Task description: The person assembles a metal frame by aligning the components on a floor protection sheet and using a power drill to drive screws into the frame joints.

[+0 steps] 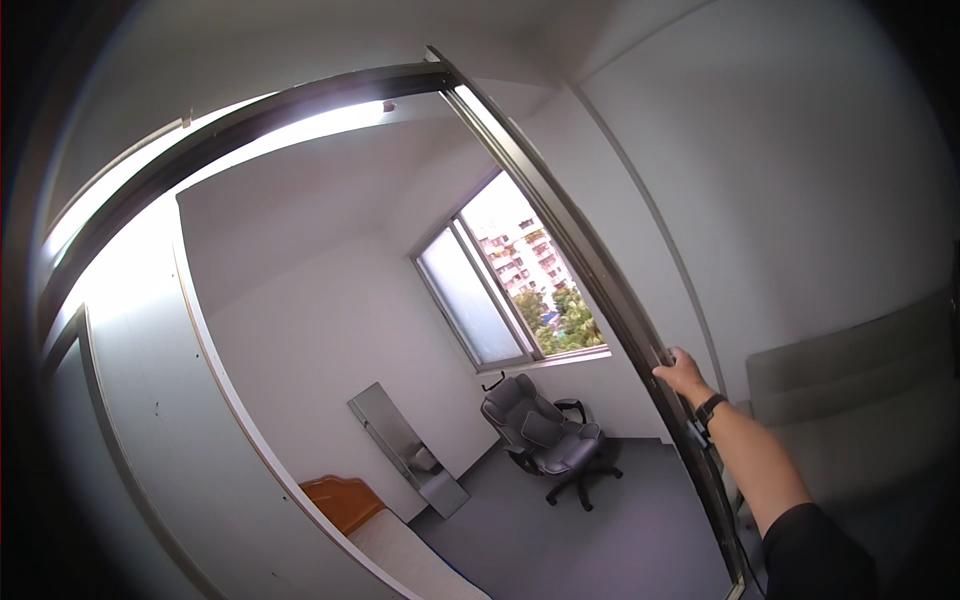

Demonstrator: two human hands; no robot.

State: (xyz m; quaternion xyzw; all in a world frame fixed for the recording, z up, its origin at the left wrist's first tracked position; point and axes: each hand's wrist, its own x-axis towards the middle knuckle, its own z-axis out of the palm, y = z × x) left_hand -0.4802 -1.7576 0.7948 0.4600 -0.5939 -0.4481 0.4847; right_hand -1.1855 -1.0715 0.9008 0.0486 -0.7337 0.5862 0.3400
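My right hand (684, 377) reaches out from the lower right and is closed on the upright of a dark metal frame (600, 270). The thumb lies on the near side, and the other fingers are partly hidden. A dark band (709, 408) circles the wrist. The tall frame borders a large opening with a room behind it; whether glass fills it, I cannot tell. Just below the hand, a small dark fitting (697, 433) sits against the upright. My left hand is out of view.
Through the frame show a grey office chair (545, 427), a sliding window (505, 285), a leaning mirror (400, 440) and a bed with a brown headboard (342, 502). A pale panel (190, 400) stands left. A grey sofa (850, 400) is at right.
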